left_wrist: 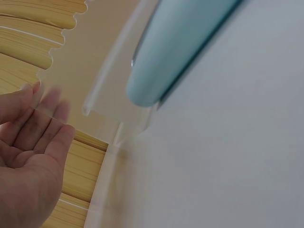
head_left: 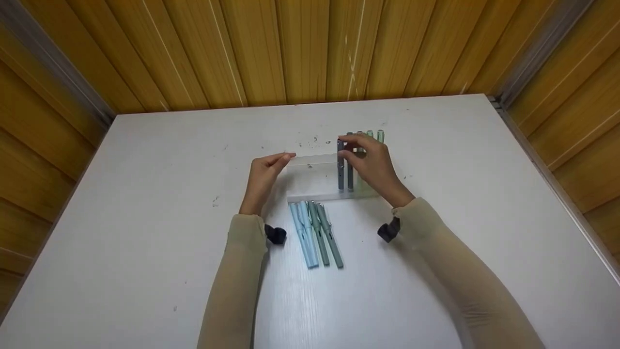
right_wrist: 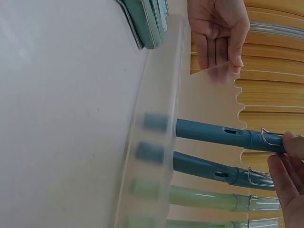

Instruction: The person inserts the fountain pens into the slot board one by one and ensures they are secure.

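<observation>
A clear plastic pen stand with a scalloped top edge sits at mid-table. My left hand pinches its upper left corner between thumb and fingers, as the left wrist view also shows. In my right hand the cap end of a dark teal pen is pinched; its lower end is inside the stand's bottom ledge. Beside it stands a second dark teal pen. Pale green pens stand farther right, partly hidden by the right hand in the head view.
In front of the stand, two light blue pens and two green pens lie side by side on the white table. Yellow wood-look panels rise behind the table. A small black camera is on the left wrist.
</observation>
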Demonstrator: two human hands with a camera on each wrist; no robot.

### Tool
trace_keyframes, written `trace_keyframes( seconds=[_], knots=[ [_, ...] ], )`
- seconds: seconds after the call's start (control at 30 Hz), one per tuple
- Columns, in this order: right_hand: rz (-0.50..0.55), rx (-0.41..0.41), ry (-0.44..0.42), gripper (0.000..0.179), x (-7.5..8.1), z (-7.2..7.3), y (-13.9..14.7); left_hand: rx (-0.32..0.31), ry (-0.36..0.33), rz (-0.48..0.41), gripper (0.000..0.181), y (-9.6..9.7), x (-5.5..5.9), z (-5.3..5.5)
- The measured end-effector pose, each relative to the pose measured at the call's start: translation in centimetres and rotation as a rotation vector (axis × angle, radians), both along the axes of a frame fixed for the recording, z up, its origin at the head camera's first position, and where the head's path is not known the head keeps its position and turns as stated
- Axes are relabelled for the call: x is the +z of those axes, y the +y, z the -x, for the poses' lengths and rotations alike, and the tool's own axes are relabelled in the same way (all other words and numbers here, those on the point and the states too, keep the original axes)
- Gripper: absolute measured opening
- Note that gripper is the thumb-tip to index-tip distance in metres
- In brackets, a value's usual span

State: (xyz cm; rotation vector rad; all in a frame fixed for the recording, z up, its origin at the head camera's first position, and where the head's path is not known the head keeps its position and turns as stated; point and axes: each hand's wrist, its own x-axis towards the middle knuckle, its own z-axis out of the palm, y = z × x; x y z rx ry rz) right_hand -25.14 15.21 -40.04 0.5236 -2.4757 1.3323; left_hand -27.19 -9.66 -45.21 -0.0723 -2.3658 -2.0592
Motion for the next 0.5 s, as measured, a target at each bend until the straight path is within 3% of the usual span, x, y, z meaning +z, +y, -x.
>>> trace_keyframes(
  seconds=[0.33,0.5],
  knots=[
    [-0.207,0.034,0.151,0.032,0.93,0.40,0.45,-0.006,0.018,-0.011,0.032,-0.01,-0.05,-0.03],
    [-0.253,0.037,0.204,0.032,0.84,0.63,0.50,-0.011,0.019,-0.040,0.030,0.03,-0.04,-0.07]
  ],
)
